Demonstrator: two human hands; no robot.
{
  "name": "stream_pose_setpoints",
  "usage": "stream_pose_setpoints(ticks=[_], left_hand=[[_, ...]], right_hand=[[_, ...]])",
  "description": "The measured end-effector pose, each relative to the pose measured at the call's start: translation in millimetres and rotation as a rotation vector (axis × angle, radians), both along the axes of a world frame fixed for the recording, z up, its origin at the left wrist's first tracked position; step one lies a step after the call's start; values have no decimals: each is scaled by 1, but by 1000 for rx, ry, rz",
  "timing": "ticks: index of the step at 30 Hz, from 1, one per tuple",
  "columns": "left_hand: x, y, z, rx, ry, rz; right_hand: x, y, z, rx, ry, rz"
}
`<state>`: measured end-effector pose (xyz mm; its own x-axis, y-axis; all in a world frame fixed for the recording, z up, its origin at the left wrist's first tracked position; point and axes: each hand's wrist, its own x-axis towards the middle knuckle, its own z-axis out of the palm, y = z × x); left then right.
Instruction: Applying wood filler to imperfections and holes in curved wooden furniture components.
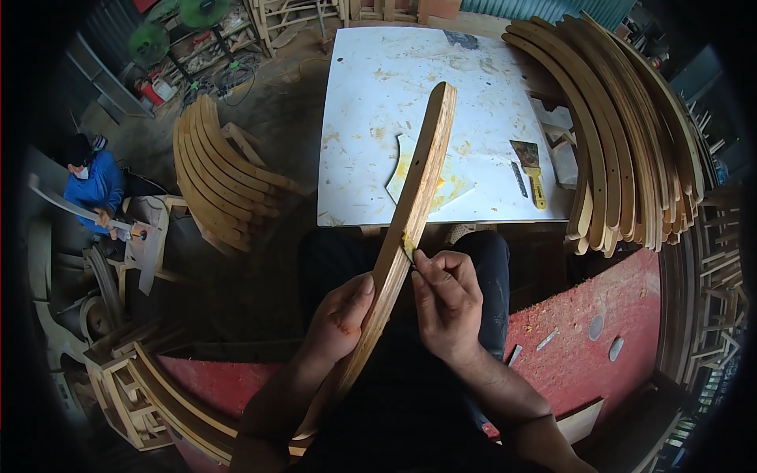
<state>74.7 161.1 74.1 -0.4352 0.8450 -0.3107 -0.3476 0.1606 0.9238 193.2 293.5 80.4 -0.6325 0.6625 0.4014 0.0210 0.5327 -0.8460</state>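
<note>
A long, slightly curved wooden piece (426,169) slants across my lap, its far end over the white tabletop (489,87). My left hand (341,317) wraps round its nearer part, the thumb lying along the top. Pinched in my right hand (452,303) is a small flat blade (409,245) with yellow putty on it, touching the right side of the wood. Its grip end is hidden by my fingers. Partly behind the wood lies a pale board (453,190) smeared with yellow putty. A scraper (534,169) with a yellow handle rests farther right, beside a narrow blade (519,180).
Stacked curved wooden pieces (611,134) rise at the right; another stack (217,177) stands left. Red boards (587,323) flank me, with small metal pieces on the right one. A co-worker in blue (96,185) handles wood at far left. Green fans (148,45) stand behind.
</note>
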Motion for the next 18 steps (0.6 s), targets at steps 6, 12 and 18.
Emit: stream_pose_setpoints(ticks=[6, 12, 18], left_hand=[[-1, -4, 1, 46, -85, 7], [1, -4, 0, 44, 73, 48], [-1, -6, 1, 84, -57, 37]], right_hand=[[1, -7, 1, 66, -34, 18], [2, -8, 3, 281, -73, 20], [4, -10, 5, 360, -55, 16]])
